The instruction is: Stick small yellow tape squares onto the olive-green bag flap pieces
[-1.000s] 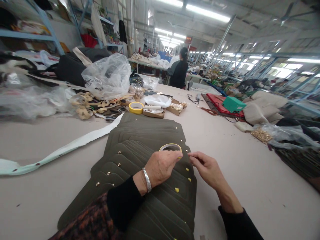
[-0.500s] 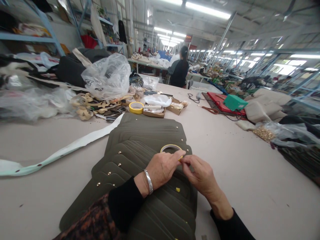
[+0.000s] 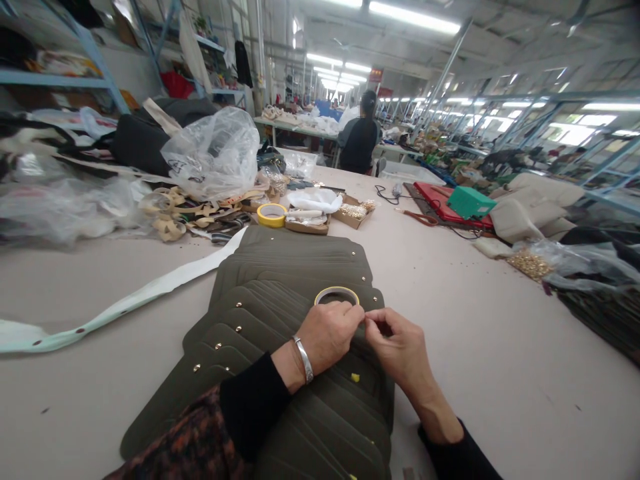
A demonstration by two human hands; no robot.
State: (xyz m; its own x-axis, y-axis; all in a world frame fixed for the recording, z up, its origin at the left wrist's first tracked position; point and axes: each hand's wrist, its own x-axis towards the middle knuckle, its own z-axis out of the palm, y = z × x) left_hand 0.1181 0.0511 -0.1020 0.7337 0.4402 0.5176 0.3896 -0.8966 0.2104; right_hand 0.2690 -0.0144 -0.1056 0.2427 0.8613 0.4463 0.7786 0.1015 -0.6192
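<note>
Overlapping dark olive panels with small metal studs lie fanned out on the table. Above them my left hand, with a silver bracelet at the wrist, is closed on a thin roll of yellow tape. My right hand is pinched close against the left fingertips; whatever is between its thumb and finger is too small to make out. A small yellow tape piece sticks to a panel below the hands.
A yellow tape roll and small boxes of metal parts stand behind the panels. A pale strip crosses the left side. Plastic bags are piled back left; a green box lies back right. A person sits beyond.
My left hand and the held tape roll have shifted and turned slightly, with the fingers curled further in. The yellow bit at the fingertips no longer shows. The right hand has barely moved.
</note>
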